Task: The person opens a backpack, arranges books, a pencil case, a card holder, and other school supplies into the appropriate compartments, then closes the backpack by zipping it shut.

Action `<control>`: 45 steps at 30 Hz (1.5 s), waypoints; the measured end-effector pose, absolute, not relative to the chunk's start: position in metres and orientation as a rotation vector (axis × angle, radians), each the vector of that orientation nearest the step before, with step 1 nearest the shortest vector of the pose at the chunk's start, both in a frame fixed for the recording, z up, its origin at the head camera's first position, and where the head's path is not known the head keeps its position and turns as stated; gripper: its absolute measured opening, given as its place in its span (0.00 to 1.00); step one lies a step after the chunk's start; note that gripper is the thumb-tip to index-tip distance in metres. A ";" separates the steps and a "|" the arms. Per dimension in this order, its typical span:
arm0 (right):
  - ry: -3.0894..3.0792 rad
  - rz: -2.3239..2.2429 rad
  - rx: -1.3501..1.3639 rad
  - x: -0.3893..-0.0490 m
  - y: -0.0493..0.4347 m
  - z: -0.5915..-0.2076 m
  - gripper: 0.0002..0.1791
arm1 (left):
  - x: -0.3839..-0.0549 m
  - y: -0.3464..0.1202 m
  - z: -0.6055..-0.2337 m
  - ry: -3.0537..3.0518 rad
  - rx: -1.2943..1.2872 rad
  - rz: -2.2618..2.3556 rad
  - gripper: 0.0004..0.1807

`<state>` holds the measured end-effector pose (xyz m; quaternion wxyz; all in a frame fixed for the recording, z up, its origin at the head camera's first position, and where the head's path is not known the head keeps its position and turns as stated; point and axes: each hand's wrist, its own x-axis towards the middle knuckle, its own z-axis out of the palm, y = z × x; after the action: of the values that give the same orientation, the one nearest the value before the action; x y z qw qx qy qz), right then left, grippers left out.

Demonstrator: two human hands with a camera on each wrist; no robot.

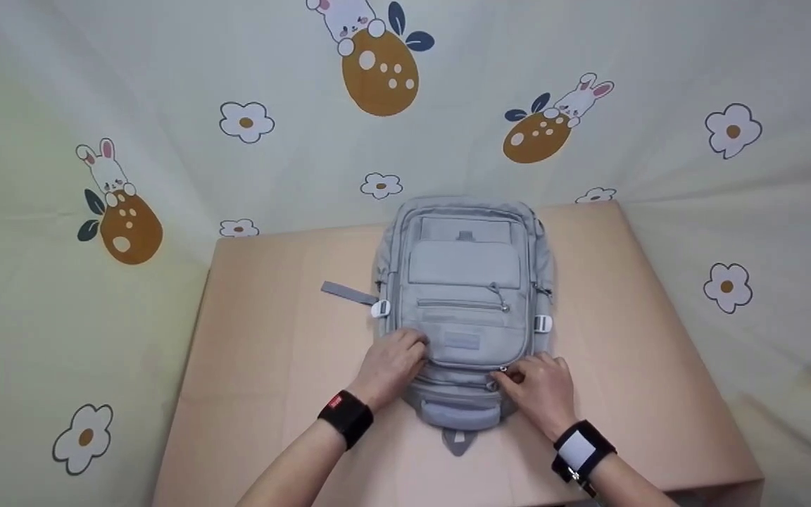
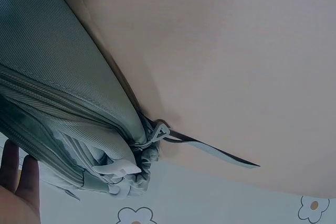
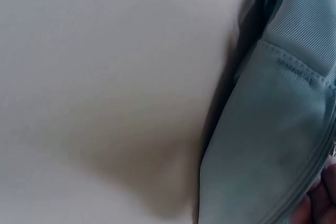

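Note:
A grey backpack (image 1: 462, 264) lies front side up on the tan table, its top handle (image 1: 460, 415) toward me. At its upper left edge, my left hand (image 1: 395, 362) holds the front compartment's edge with bent fingers. Two of its fingers (image 2: 26, 182) show against the bag in the left wrist view. Across from it, my right hand (image 1: 541, 387) pinches a zipper pull (image 1: 503, 370) at the right end of the curved zipper. In the right wrist view, only some right fingers (image 3: 320, 198) appear, beside the zipper seam; the pull itself is hidden there.
The tan table (image 1: 286, 352) extends on both sides of the bag. A loose grey strap (image 1: 348, 292) sticks out left from a white buckle (image 1: 381, 308). Another white buckle (image 1: 543, 324) sits on the right side. Behind hangs a patterned curtain (image 1: 293, 63).

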<state>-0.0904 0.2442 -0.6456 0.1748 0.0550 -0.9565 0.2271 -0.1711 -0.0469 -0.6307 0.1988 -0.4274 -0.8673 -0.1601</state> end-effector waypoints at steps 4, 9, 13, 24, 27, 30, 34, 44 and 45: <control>-2.700 0.690 0.100 -0.092 0.240 -0.648 0.13 | -0.171 -0.047 -0.631 -2.417 -1.192 -0.449 0.02; -2.702 0.742 0.073 -0.092 0.239 -0.648 0.11 | -0.171 -0.047 -0.631 -2.427 -1.185 -0.440 0.02; -2.715 0.756 0.105 -0.090 0.243 -0.645 0.08 | -0.171 -0.047 -0.631 -2.418 -1.188 -0.433 0.02; -2.714 0.548 0.281 -0.098 0.285 -0.629 0.04 | -0.172 -0.049 -0.632 -2.397 -1.192 -0.433 0.01; -2.715 0.540 0.236 -0.106 0.294 -0.629 0.05 | -0.171 -0.049 -0.631 -2.414 -1.201 -0.444 0.02; -2.726 0.568 0.233 -0.110 0.298 -0.631 0.05 | -0.171 -0.047 -0.629 -2.421 -1.216 -0.443 0.02; -2.724 0.599 0.230 -0.109 0.299 -0.632 0.05 | -0.172 -0.042 -0.624 -2.409 -1.227 -0.410 0.03; -2.706 0.589 0.272 -0.107 0.297 -0.629 0.06 | -0.163 0.011 -0.606 -2.348 -1.344 -0.353 0.11; -2.706 0.588 0.276 -0.107 0.296 -0.629 0.06 | -0.161 0.019 -0.607 -2.337 -1.360 -0.337 0.09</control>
<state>-0.1072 0.2964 -0.6295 0.1784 0.0977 -0.9567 0.2081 -0.1610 0.0192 -0.6065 0.2072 -0.4882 -0.8391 -0.1210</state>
